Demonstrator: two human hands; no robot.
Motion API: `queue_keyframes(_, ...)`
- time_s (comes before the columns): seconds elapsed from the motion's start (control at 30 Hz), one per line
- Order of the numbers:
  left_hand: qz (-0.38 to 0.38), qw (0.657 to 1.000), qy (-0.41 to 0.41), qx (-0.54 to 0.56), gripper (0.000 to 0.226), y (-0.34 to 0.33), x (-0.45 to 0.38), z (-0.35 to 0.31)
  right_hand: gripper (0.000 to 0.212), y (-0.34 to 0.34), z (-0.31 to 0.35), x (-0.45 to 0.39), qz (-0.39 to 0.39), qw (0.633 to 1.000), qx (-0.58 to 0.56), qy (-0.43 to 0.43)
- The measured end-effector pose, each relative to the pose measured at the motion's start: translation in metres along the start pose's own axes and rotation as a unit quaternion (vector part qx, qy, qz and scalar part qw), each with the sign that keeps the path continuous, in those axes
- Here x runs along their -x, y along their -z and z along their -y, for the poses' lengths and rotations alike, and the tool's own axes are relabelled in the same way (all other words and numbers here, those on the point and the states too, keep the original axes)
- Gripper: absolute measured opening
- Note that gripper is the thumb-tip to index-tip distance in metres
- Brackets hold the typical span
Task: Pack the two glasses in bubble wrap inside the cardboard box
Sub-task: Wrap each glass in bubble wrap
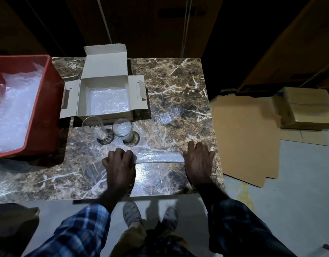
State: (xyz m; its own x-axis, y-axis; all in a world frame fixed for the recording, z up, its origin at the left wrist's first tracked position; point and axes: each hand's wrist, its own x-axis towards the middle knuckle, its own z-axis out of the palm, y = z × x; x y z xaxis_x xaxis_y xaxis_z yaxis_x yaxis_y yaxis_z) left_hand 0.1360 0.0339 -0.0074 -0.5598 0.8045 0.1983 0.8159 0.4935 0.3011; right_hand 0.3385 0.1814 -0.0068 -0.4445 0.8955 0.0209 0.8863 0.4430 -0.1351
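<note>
- Both hands are lying nearest the camera, on the marble table (178, 86): the left hand (121, 164) with its fingers curling over the left end of a sheet of bubble wrap (160, 157), the right hand (199, 160) resting flat with its fingers straight and slightly spread on the right end.
- Between them the sheet is lying spread out, and its near edge seems to be folding or rolling over, though the clear plastic is hard to read against the glossy stone. Pinning both ends is probably keeping the springy film flat so that a glass can be laid on it.
- Two glasses are standing upright just beyond the fingertips, apart from them: the left glass (94, 127) and the right glass (123, 129), side by side, each already holding a wad of crumpled wrap, likely as inner padding.
- Right behind the glasses the cardboard box (104, 97) is sitting open, flaps spread wide and lid tilting back, its floor lined with bubble wrap, so it is ready to receive wrapped pieces.
- At the table's left edge a red bin (47, 101) is holding more wrap within easy reach.
- Neither glass is wrapped yet; the wrapping step is just beginning.
</note>
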Motion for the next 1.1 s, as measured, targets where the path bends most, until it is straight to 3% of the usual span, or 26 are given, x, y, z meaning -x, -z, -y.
queue_keyframes(0.13,0.008,0.989,-0.149,-0.022,0.028,-0.002,-0.001,0.004,0.037,0.003,0.002,0.000,-0.021,1.000,0.020,0.007)
queue_keyframes(0.23,0.032,0.981,-0.192,-0.020,0.027,-0.005,-0.001,0.005,0.036,0.003,0.005,0.002,-0.031,0.999,0.029,0.026)
queue_keyframes(0.3,0.055,0.980,-0.190,-0.015,0.028,-0.001,-0.001,0.000,0.033,-0.001,0.007,0.003,-0.023,0.998,0.016,0.047)
queue_keyframes(0.4,0.109,0.979,-0.161,-0.056,0.048,0.007,0.005,-0.016,0.025,-0.008,0.010,0.005,-0.006,0.999,0.011,0.048)
queue_keyframes(0.57,0.207,0.959,-0.126,-0.145,0.085,0.001,0.025,-0.038,0.028,-0.011,0.018,0.026,-0.081,0.996,-0.012,0.021)
queue_keyframes(0.73,0.226,0.957,-0.106,-0.148,0.075,-0.004,0.029,-0.050,0.048,-0.017,0.028,0.058,-0.073,0.995,0.000,0.065)
queue_keyframes(0.93,0.208,0.965,-0.099,-0.126,0.065,-0.010,0.032,-0.052,0.055,-0.031,0.043,0.068,-0.014,0.987,-0.097,0.130)
queue_keyframes(1.1,0.179,0.974,-0.101,-0.095,0.065,-0.020,0.037,-0.049,0.060,-0.029,0.045,0.065,0.040,0.980,-0.104,0.165)
